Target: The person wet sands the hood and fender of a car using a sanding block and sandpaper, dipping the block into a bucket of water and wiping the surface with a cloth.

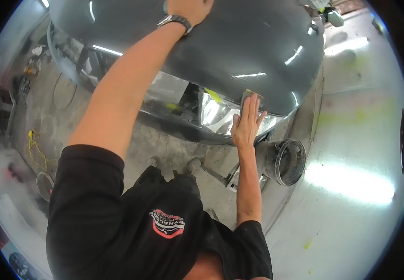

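Note:
A dark grey car hood (239, 42) with glossy reflections fills the top of the view. My left hand (190, 8), with a watch at the wrist, lies over the hood at the top edge; its fingers are mostly cut off. At the hood's lower right edge, my right hand (247, 122) has its fingers stretched out flat over a small grey-brown pad (245, 97), with thumb and little finger apart. Under that hand is a shiny headlight area (217, 114). Yellow-green tape (212, 95) sticks beside it.
A round dark duct or drum (289, 162) stands right of my right forearm. A pale wall (351, 130) rises on the right. A yellow cord (35, 148) and loose items lie on the concrete floor (164, 148). Dark panels (3, 109) stand at the left.

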`<state>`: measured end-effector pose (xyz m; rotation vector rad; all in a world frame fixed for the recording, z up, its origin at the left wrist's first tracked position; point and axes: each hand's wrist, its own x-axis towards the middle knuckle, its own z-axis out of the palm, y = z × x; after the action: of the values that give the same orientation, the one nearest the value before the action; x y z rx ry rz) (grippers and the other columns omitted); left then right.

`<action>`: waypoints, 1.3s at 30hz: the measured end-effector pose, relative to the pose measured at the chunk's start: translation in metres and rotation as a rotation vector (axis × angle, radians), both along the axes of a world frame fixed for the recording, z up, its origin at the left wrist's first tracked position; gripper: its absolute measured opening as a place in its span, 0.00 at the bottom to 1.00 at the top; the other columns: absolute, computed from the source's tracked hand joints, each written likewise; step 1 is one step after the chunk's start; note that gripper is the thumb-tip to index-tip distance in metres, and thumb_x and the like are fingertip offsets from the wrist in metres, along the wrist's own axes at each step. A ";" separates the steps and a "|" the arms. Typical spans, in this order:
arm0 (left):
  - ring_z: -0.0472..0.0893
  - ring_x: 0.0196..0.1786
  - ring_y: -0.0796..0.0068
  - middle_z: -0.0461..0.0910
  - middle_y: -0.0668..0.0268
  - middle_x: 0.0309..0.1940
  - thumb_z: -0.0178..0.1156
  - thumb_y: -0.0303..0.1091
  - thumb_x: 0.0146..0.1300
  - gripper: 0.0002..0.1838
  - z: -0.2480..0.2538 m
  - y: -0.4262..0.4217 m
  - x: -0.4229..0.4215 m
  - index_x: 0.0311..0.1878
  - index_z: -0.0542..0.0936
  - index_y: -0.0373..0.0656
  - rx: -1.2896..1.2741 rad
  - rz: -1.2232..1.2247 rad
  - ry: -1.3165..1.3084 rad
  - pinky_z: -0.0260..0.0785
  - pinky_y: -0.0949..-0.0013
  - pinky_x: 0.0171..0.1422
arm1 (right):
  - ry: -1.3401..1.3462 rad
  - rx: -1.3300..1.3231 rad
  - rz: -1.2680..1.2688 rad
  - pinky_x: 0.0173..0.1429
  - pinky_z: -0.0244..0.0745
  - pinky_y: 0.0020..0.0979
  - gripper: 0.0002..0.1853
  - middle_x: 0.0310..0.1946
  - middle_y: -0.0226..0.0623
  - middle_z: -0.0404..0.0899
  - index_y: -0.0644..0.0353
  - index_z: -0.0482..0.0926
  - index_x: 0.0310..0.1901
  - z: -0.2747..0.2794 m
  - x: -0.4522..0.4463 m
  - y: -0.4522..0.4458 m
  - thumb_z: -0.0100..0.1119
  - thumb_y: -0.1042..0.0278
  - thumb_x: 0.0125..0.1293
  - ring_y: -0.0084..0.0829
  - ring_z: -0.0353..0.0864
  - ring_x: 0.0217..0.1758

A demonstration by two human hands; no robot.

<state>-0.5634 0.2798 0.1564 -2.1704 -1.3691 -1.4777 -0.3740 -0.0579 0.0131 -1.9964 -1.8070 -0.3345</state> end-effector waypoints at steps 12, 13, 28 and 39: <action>0.80 0.56 0.54 0.83 0.61 0.47 0.68 0.47 0.65 0.15 0.000 0.001 -0.002 0.47 0.84 0.48 -0.008 -0.008 0.008 0.70 0.48 0.60 | -0.272 -0.130 0.126 0.85 0.43 0.67 0.44 0.85 0.45 0.56 0.61 0.63 0.81 0.016 -0.054 0.020 0.69 0.52 0.68 0.42 0.53 0.89; 0.80 0.56 0.54 0.83 0.60 0.47 0.67 0.47 0.65 0.15 0.000 0.001 -0.003 0.47 0.84 0.48 -0.015 -0.009 0.005 0.70 0.48 0.61 | -0.204 -0.068 0.112 0.85 0.42 0.68 0.45 0.84 0.48 0.59 0.62 0.62 0.81 0.006 -0.063 0.022 0.71 0.55 0.66 0.43 0.54 0.89; 0.79 0.57 0.54 0.83 0.60 0.48 0.68 0.47 0.64 0.15 0.000 -0.003 0.001 0.47 0.84 0.49 -0.016 0.011 0.032 0.70 0.47 0.61 | 0.055 0.059 0.289 0.81 0.46 0.68 0.38 0.81 0.47 0.63 0.60 0.69 0.76 0.021 -0.146 0.097 0.67 0.56 0.67 0.46 0.60 0.85; 0.79 0.55 0.54 0.82 0.61 0.47 0.68 0.47 0.64 0.14 0.002 -0.003 0.001 0.47 0.84 0.50 0.011 0.011 0.036 0.69 0.48 0.60 | 0.056 0.298 -0.276 0.82 0.44 0.73 0.37 0.82 0.48 0.61 0.59 0.67 0.78 0.038 -0.032 0.098 0.66 0.62 0.68 0.52 0.58 0.86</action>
<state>-0.5627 0.2765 0.1587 -2.1688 -1.3561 -1.4319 -0.4055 0.0400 0.0510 -2.0142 -1.3561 -0.5882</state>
